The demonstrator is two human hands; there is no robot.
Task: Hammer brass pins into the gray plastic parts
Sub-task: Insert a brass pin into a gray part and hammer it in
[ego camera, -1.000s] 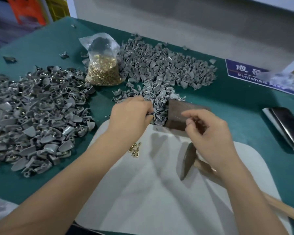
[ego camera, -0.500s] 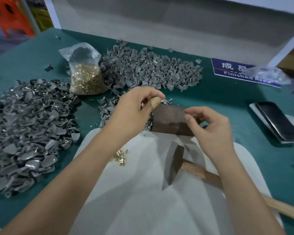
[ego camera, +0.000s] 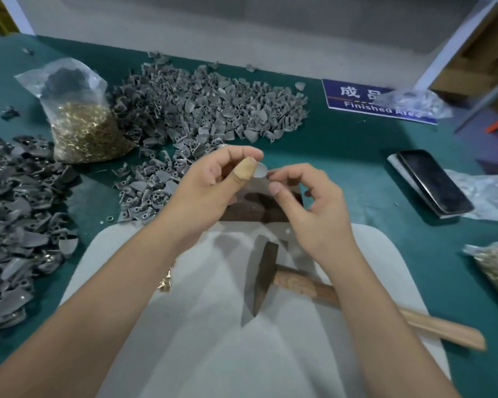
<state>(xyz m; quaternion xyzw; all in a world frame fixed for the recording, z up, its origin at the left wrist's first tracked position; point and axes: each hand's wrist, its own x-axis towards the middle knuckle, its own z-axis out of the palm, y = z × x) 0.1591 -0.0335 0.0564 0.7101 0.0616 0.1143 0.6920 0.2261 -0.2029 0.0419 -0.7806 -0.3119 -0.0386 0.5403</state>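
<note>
Gray plastic, a single small part [ego camera: 260,170], is pinched between thumb and fingers of the left hand [ego camera: 213,185], whose thumb carries a tan bandage, and is held up above a dark block [ego camera: 259,206]. Close beside it the right hand [ego camera: 305,202] is seen with fingertips drawn together near the part; whether a pin is held there cannot be told, as it is too small to see. The step in hand is judged to be the fitting of a pin into the part before any blow is struck. Next, the part would need to be set down steady on the block and the hammer [ego camera: 266,278], lying untouched on the white mat [ego camera: 213,354] below the hands, taken up. A few loose pins [ego camera: 165,281] are seen by the left forearm. Farther out, on the green surface [ego camera: 342,145], piles of parts [ego camera: 207,110] are spread behind and to the left, with a bag of pins [ego camera: 84,130], a blue sign [ego camera: 357,101] and a phone [ego camera: 434,182]. Beyond, a pale wall and cardboard boxes are visible.
</note>
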